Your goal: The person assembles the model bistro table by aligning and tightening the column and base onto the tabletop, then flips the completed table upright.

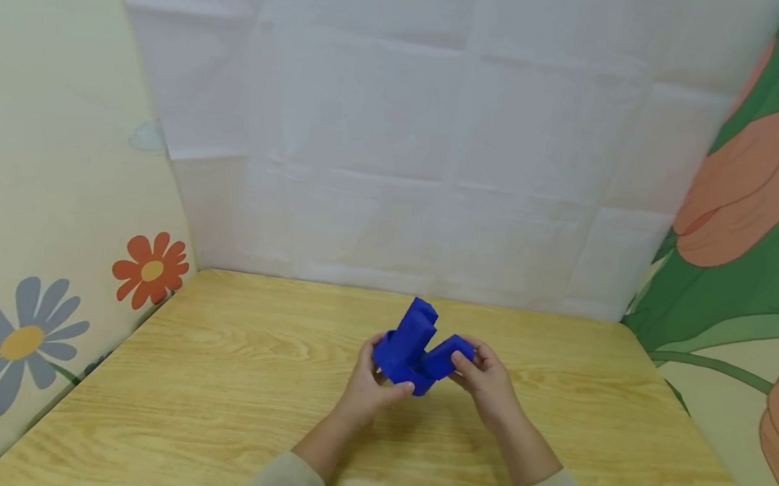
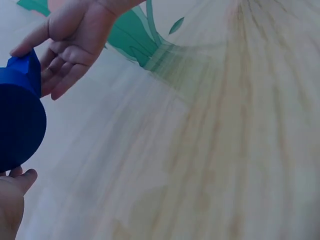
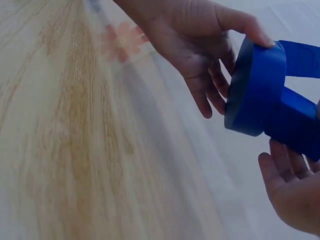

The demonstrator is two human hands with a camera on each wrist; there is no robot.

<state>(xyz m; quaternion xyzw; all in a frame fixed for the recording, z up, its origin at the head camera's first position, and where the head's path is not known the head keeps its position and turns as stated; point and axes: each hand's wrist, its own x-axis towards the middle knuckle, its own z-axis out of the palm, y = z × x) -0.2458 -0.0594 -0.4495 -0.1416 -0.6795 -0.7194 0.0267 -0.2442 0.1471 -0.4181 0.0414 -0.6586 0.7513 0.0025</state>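
My left hand (image 1: 369,386) grips a blue object with a round, thick disc base (image 1: 391,365), its thumb along the near edge. From this base a long blue block (image 1: 415,327) sticks up. Between thumb and fingers my right hand (image 1: 488,385) pinches a second blue block (image 1: 448,356), which leans to the right and meets the base. Whether this block is joined to the base or only touches it, I cannot tell. The left wrist view shows the disc's flat round face (image 2: 20,125). Both hands hold the object above the table in the right wrist view.
A wood-grain table (image 1: 227,381) lies under the hands. Behind it hangs a creased white sheet (image 1: 394,127). Flower-printed panels stand at the sides, with a red flower (image 1: 151,270) on the left and a large tulip (image 1: 744,193) on the right.
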